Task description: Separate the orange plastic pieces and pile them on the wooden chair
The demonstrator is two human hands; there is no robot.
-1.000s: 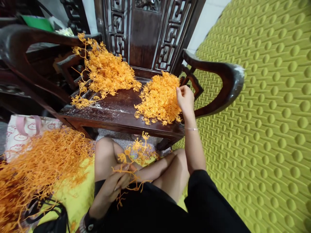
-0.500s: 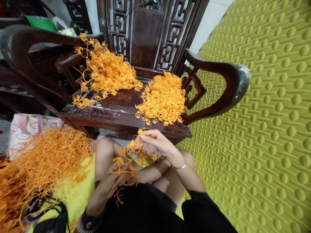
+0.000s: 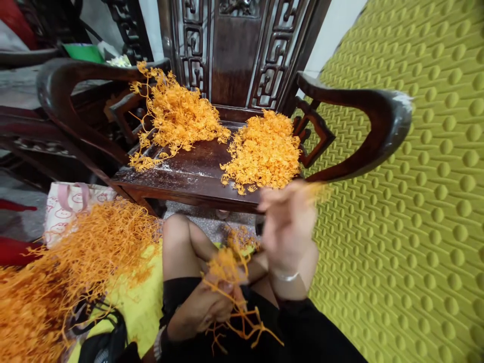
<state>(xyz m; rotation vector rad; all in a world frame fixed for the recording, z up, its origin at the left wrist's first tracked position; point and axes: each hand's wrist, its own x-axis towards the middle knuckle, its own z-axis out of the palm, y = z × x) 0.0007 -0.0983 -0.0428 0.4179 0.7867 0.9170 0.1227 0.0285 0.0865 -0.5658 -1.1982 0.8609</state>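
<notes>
Above my lap, my left hand (image 3: 217, 300) is closed round a branching orange stringy piece (image 3: 247, 320), whose thin stems hang out below the fingers. A curly tuft sits over the thumb. My right hand (image 3: 287, 227) is raised in front of the chair seat's right edge, blurred by motion. A smeared orange bit (image 3: 318, 191) shows at its fingertips. On the dark wooden seat (image 3: 192, 184) lie two heaps of curly orange pieces, a looser left heap (image 3: 181, 113) and a compact right heap (image 3: 266, 151).
A large tangle of orange strands (image 3: 109, 242) lies at the left on yellow cloth, beside a white bag (image 3: 62, 209) with pink handles. A black bag (image 3: 104, 343) is at lower left. The curved chair arm (image 3: 381, 131) and a bumpy yellow-green surface (image 3: 427, 227) are on the right.
My right hand has moved up and right, away from my left hand. My left hand, still holding the stringy piece, appears lower and farther right. The view has shifted slightly.
</notes>
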